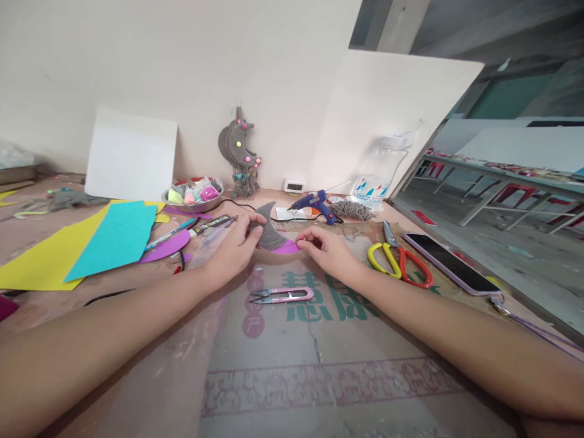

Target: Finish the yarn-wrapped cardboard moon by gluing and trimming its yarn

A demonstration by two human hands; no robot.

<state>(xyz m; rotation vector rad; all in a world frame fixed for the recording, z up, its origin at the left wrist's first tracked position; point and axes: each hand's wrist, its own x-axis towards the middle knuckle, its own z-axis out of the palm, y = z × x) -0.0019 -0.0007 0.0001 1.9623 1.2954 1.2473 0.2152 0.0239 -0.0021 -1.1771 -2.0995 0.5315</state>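
My left hand [233, 246] grips a crescent-shaped piece [270, 234] partly wrapped in grey twine, its bare pink tip pointing right. My right hand [329, 252] pinches at that pink tip [288, 247], fingers closed together. The piece rests low over the brown worktop [292, 377]. Pink thread snips [283, 295] lie just in front of both hands.
Yellow-and-red scissors [399, 261] and a phone [451, 263] lie to the right. A blue glue gun [314, 204], a twine bundle [350, 210], a bowl of coloured bits [194, 194] and a finished moon ornament [239, 149] stand behind. Teal [116, 237] and yellow sheets [41, 261] lie left.
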